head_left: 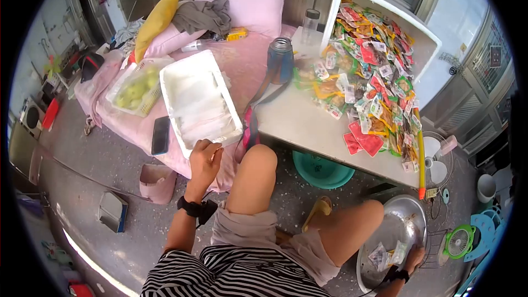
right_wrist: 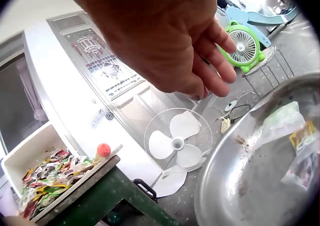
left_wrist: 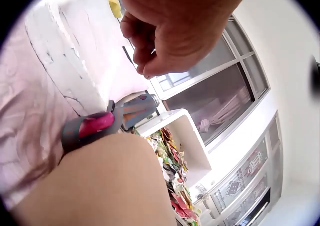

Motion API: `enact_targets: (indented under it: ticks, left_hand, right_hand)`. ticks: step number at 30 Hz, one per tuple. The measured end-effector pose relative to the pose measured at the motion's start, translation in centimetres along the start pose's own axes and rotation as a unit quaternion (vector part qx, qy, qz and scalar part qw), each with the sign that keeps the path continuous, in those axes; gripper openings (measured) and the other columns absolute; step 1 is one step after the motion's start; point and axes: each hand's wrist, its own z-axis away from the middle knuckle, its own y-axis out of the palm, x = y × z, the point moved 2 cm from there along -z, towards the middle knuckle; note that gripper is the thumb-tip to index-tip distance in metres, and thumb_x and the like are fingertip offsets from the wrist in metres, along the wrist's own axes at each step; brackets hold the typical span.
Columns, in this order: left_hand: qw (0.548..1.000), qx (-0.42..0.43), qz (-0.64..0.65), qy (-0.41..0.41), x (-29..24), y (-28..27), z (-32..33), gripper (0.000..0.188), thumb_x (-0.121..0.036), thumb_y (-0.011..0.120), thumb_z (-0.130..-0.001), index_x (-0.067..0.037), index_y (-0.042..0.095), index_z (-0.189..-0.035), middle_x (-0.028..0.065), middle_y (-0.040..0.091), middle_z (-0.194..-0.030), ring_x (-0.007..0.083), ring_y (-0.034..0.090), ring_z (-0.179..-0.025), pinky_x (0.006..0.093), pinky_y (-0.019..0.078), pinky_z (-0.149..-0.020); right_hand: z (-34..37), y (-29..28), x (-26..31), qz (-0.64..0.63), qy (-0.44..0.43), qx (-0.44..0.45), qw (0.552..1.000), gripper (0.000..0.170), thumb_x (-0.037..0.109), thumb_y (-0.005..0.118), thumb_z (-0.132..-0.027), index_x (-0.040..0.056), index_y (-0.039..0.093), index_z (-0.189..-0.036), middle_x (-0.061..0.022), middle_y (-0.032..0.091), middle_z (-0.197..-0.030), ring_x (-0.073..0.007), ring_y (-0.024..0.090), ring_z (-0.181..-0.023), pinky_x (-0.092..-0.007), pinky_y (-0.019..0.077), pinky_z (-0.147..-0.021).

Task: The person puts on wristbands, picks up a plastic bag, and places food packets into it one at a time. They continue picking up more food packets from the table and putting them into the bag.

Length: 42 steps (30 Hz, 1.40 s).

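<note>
My left hand (head_left: 204,162) is raised over the near end of a white foam box (head_left: 201,99), above the left knee. Its fingers curl loosely toward the thumb, and nothing shows between them in the left wrist view. Down at the right, my right hand (head_left: 414,259) is at the rim of a steel basin (head_left: 396,220), fingers loosely bent with nothing in them. Several clear packets (right_wrist: 282,123) lie in the basin, one with a yellow part (right_wrist: 302,136). The foam box has a whitish lining inside and stands on the pink bed cover.
Many small snack packets (head_left: 379,60) spill from a tilted foam box (head_left: 434,38) onto the table (head_left: 297,121). A bottle (head_left: 279,60), phone (head_left: 160,135) and fruit basket (head_left: 135,88) stand or lie nearby. A green tub (head_left: 324,173) and a fan (head_left: 434,159) are on the floor.
</note>
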Motion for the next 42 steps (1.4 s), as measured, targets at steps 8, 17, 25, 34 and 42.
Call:
enact_targets:
  ticks: [8, 17, 25, 34, 42]
  left_hand:
    - [0.957, -0.149, -0.249, 0.01, 10.0, -3.1, -7.6, 0.025, 0.004, 0.058, -0.079, -0.003, 0.068, -0.101, 0.0143, 0.057, -0.089, 0.0339, 0.053, -0.084, 0.0426, 0.0449, -0.072]
    - [0.902, -0.181, -0.35, -0.179, 21.9, -8.2, -2.9, 0.016, -0.007, 0.059, -0.081, -0.007, 0.073, -0.089, 0.0164, 0.063, -0.086, 0.0359, 0.057, -0.083, 0.0435, 0.046, -0.077]
    - [0.893, -0.098, -0.334, -0.285, 25.0, -8.7, 3.8, 0.032, -0.031, 0.07, -0.076, -0.005, 0.071, -0.094, 0.0183, 0.064, -0.091, 0.0368, 0.057, -0.09, 0.0454, 0.046, -0.082]
    - [0.824, 0.068, -0.355, -0.437, 21.3, -6.1, -0.5, 0.076, -0.058, 0.072, -0.065, 0.005, 0.064, -0.107, 0.0235, 0.056, -0.118, 0.0403, 0.05, -0.115, 0.0472, 0.0441, -0.093]
    - [0.816, 0.033, -0.374, -0.439, 23.7, -4.7, -1.0, 0.065, -0.05, 0.071, -0.064, 0.005, 0.067, -0.098, 0.0211, 0.057, -0.114, 0.0397, 0.049, -0.112, 0.0491, 0.0431, -0.093]
  right_hand:
    - [-4.0, -10.7, 26.5, -0.409, -0.169, 0.011, 0.897, 0.018, 0.011, 0.062, -0.09, -0.0053, 0.067, -0.094, -0.0123, 0.068, -0.073, -0.0167, 0.065, -0.067, -0.0294, 0.0501, -0.063]
    - [-1.0, -18.1, 46.3, -0.548, -0.302, 0.135, 0.768, 0.016, 0.007, 0.063, -0.089, -0.004, 0.069, -0.099, -0.0112, 0.069, -0.078, -0.0147, 0.065, -0.072, -0.0278, 0.0509, -0.069]
    - [1.6, -12.7, 52.9, -0.585, -0.331, 0.22, 0.707, 0.014, 0.008, 0.062, -0.09, -0.0044, 0.067, -0.095, -0.0099, 0.068, -0.075, -0.0132, 0.065, -0.07, -0.0261, 0.0502, -0.067]
    - [3.8, -10.0, 53.6, -0.587, -0.334, 0.241, 0.696, 0.014, 0.005, 0.061, -0.09, -0.0048, 0.067, -0.096, -0.01, 0.069, -0.075, -0.0129, 0.065, -0.07, -0.0252, 0.0501, -0.065]
    - [3.6, -9.5, 53.4, -0.586, -0.322, 0.248, 0.701, 0.013, 0.006, 0.062, -0.09, -0.0045, 0.068, -0.095, -0.0085, 0.068, -0.074, -0.0122, 0.065, -0.07, -0.0247, 0.0495, -0.064]
